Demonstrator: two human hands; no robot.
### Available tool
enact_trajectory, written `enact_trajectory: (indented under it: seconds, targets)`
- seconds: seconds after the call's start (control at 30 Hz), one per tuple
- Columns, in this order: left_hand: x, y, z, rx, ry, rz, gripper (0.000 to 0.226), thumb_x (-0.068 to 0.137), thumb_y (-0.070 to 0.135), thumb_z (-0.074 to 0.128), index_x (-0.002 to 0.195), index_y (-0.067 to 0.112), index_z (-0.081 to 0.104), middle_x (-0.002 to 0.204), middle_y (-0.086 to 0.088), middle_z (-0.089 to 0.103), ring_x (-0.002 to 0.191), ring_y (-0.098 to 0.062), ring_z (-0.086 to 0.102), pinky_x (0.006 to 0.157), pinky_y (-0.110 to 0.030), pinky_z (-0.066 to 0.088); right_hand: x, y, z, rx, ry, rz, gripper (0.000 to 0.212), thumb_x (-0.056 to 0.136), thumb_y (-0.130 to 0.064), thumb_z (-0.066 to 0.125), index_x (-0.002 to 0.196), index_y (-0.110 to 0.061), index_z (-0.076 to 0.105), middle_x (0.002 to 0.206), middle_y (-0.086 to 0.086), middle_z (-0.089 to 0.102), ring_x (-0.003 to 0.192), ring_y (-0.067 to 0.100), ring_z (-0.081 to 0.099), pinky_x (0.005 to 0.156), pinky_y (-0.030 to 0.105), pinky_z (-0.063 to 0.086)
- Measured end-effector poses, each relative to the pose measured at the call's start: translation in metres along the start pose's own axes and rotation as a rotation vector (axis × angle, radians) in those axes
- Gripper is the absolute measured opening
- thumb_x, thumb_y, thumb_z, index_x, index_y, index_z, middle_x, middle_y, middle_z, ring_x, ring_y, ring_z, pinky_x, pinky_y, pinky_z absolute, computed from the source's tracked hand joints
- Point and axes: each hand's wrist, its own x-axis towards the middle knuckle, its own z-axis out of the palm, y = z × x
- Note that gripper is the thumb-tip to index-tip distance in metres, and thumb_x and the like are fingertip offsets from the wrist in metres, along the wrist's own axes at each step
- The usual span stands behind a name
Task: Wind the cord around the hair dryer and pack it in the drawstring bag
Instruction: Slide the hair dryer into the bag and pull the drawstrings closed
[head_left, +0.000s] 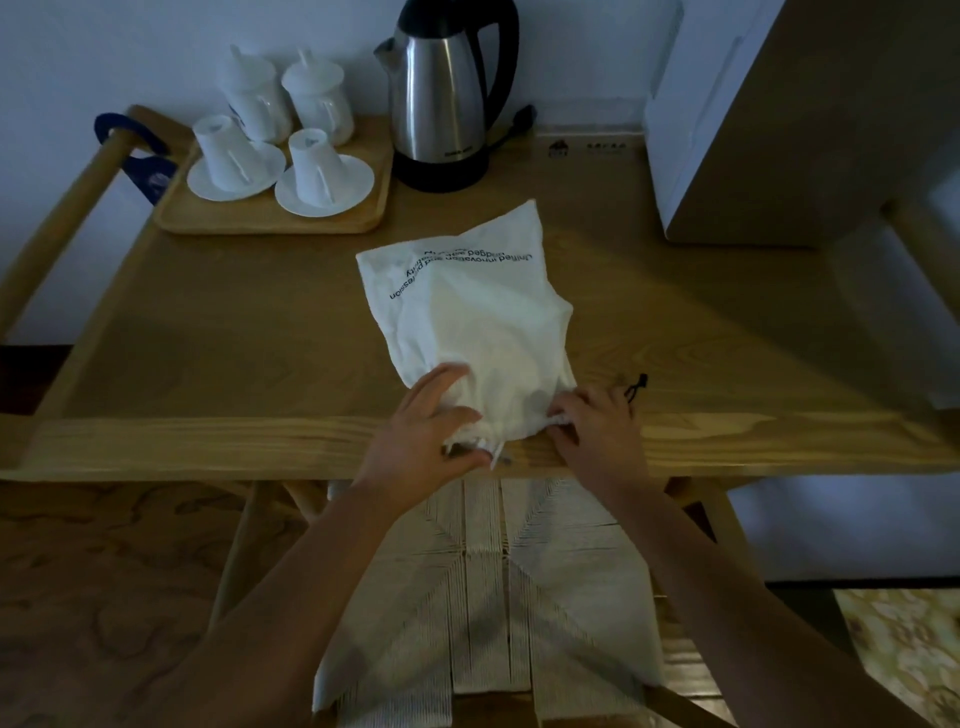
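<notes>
Two hands (511, 421) on one bag (478, 317)

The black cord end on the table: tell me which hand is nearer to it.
Right. The right hand sits just left of the black cord end; the left hand is beyond it, across the bag mouth.

A wooden table (208, 322) fills the middle. At eleven o'clock a wooden tray (270, 221) carries white cups (311, 156) upturned on saucers (324, 200). A steel kettle (441, 93) stands at twelve. A woven stool seat (545, 571) sits at six o'clock.
</notes>
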Motion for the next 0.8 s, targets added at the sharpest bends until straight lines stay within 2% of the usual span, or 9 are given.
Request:
enact_trajectory:
  seconds: [0.1,0.23,0.37,0.4,0.53,0.6,0.67,0.73,0.8]
  targets:
    - [0.005,-0.001,0.002,0.027,0.093,0.020,0.039,0.075,0.046,0.062,0.085,0.009,0.068,0.136,-0.010,0.049,0.126,-0.021,0.043,0.094,-0.036,0.046,-0.011,0.002,0.004,0.021,0.043,-0.067,0.010,0.085,-0.024,0.059,0.091,-0.017,0.061,0.094,0.001,0.061,0.095,0.026,0.048,0.078,0.039,0.037]
    - [0.009,0.001,0.007,0.077,0.169,-0.028,0.034,0.075,0.039,0.067,0.088,0.008,0.062,0.130,-0.010,0.051,0.122,-0.025,0.045,0.087,-0.032,0.047,-0.031,-0.002,0.007,0.170,0.091,-0.124,0.002,0.088,-0.016,0.057,0.087,-0.014,0.057,0.078,0.001,0.058,0.072,0.018,0.048,0.060,0.030,0.035]
    - [0.013,0.009,0.013,0.140,0.200,-0.065,0.045,0.067,0.036,0.075,0.096,0.007,0.057,0.122,-0.013,0.055,0.113,-0.028,0.051,0.075,-0.030,0.050,-0.040,-0.009,0.006,0.410,0.146,0.004,0.016,0.094,-0.023,0.048,0.081,-0.016,0.053,0.060,-0.008,0.047,0.049,0.003,0.041,0.044,0.018,0.029]
    - [0.013,0.010,0.014,0.141,0.207,-0.081,0.048,0.066,0.039,0.075,0.097,0.007,0.057,0.120,-0.012,0.055,0.112,-0.027,0.051,0.073,-0.030,0.050,-0.041,-0.012,0.004,0.487,0.163,0.048,0.018,0.095,-0.025,0.045,0.079,-0.019,0.050,0.057,-0.010,0.044,0.046,0.004,0.042,0.042,0.016,0.028]
    - [0.015,0.011,0.018,0.167,0.191,-0.102,0.062,0.061,0.054,0.070,0.103,0.009,0.057,0.121,-0.009,0.055,0.110,-0.025,0.052,0.071,-0.028,0.050,-0.032,-0.016,-0.010,0.732,0.301,0.189,0.024,0.092,-0.028,0.037,0.074,-0.017,0.049,0.056,-0.008,0.042,0.051,0.003,0.042,0.043,0.017,0.029]
    - [0.019,0.011,0.022,0.160,0.224,-0.189,0.061,0.061,0.052,0.072,0.104,0.012,0.054,0.118,-0.008,0.055,0.107,-0.025,0.054,0.066,-0.032,0.053,-0.029,-0.016,-0.017,0.696,0.275,0.119,0.024,0.093,-0.029,0.038,0.074,-0.018,0.049,0.055,-0.009,0.040,0.050,0.004,0.041,0.044,0.017,0.028]
    - [0.026,0.015,0.024,0.106,0.294,-0.393,0.059,0.060,0.044,0.078,0.105,0.019,0.049,0.113,-0.006,0.053,0.104,-0.026,0.054,0.058,-0.033,0.050,-0.031,-0.015,-0.019,0.608,0.237,0.020,0.024,0.093,-0.034,0.038,0.076,-0.021,0.049,0.055,-0.012,0.039,0.049,0.006,0.042,0.044,0.017,0.030]
    - [0.034,0.020,0.026,0.062,0.312,-0.588,0.057,0.060,0.032,0.077,0.106,0.022,0.045,0.113,-0.005,0.049,0.106,-0.028,0.050,0.059,-0.033,0.041,-0.039,-0.010,-0.015,0.502,0.215,-0.035,0.023,0.093,-0.033,0.042,0.079,-0.019,0.054,0.059,-0.014,0.042,0.048,0.003,0.041,0.044,0.015,0.030]
    - [0.037,0.027,0.026,0.035,0.298,-0.606,0.059,0.061,0.024,0.075,0.111,0.020,0.045,0.116,-0.007,0.047,0.110,-0.031,0.047,0.065,-0.036,0.042,-0.049,-0.001,-0.009,0.430,0.192,-0.013,0.013,0.092,-0.023,0.052,0.083,-0.015,0.058,0.067,-0.010,0.047,0.056,-0.004,0.042,0.048,0.012,0.028]
